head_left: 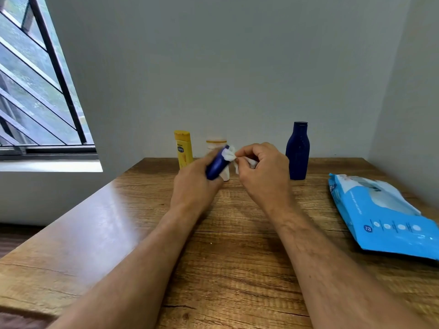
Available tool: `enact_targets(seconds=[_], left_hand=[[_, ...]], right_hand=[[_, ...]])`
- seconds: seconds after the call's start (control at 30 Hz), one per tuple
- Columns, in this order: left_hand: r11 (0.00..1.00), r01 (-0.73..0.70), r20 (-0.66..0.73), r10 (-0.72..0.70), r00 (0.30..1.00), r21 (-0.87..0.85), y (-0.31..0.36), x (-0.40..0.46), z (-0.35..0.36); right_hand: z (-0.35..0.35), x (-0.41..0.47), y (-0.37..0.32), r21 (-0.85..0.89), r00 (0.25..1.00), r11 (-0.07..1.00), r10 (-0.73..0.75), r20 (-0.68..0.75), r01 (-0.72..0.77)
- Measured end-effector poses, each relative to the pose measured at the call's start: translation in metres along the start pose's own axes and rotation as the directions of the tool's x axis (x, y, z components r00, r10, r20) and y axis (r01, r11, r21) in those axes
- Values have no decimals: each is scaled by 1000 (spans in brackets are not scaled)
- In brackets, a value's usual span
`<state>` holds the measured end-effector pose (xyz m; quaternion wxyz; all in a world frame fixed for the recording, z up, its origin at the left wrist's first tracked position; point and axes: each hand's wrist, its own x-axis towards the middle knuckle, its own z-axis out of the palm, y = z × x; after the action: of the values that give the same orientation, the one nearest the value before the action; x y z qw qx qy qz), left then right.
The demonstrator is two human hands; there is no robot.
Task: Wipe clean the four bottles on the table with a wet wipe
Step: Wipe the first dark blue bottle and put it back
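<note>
Above the middle of the wood-grain counter [237, 257], the left hand [193, 186] has its grip wrapped around a small dark blue bottle [216, 166], tilted with its top toward the right. The right hand [261, 173] pinches a crumpled white wet wipe [229, 154] against the bottle's upper end. At the far edge stand a yellow plastic bottle [183, 148], a pale bottle with a cream cap [215, 143] partly hidden behind the hands, and a tall dark blue bottle [298, 151]. A light blue wipes pack [380, 214] lies at right.

Hands [228, 176], blue bottle [217, 166], wet wipe [229, 155].
</note>
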<state>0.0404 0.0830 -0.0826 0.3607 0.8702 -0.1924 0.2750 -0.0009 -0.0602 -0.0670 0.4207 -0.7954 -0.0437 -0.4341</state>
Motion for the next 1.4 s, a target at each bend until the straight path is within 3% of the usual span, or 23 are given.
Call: enact_targets(seconds=[0.07, 0.13, 0.2, 0.27, 0.37, 0.57, 0.7, 0.87, 0.93, 1.0, 1.13, 1.4], left_hand=[[957, 153, 26, -152, 988, -248, 1, 3, -4], [817, 273, 144, -232, 962, -507, 1, 5, -8], [676, 337, 240, -237, 941, -655, 2, 4, -8], [607, 353, 293, -200, 935, -712, 4, 2, -5], [613, 321, 324, -110, 940, -722, 7, 0, -1], [610, 383, 443, -59, 895, -693, 11, -5, -2], [518, 395, 438, -44, 898, -758, 6, -5, 0], [453, 435, 461, -59, 885, -778, 12, -4, 0], [483, 435, 464, -67, 884, -760, 12, -5, -4], [498, 451, 472, -91, 877, -740, 14, -6, -8], [404, 480, 432, -209, 877, -779, 18, -5, -4], [182, 497, 388, -423, 819, -849, 11, 6, -2]], right_hand=[[-1, 3, 2, 64, 996, 995, 76, -54, -73], [-2, 5, 1, 200, 982, 968, 170, -88, -149], [-2, 5, -1, 288, 976, 941, 206, -71, -178], [-2, 4, -2, 314, 979, 931, 203, -18, -187], [2, 3, -3, 316, 977, 925, 211, 42, -213], [2, 6, 4, 327, 948, 895, 319, 8, -304], [-3, 9, 3, 388, 948, 876, 319, -17, -288], [-2, 4, -4, 402, 957, 870, 234, 170, -285], [-1, 3, -5, 406, 953, 864, 249, 171, -298], [-4, 4, -5, 439, 947, 839, 280, 156, -321], [-4, 4, -4, 426, 957, 857, 260, 129, -290], [-2, -4, -5, 153, 914, 980, 58, 401, -129]])
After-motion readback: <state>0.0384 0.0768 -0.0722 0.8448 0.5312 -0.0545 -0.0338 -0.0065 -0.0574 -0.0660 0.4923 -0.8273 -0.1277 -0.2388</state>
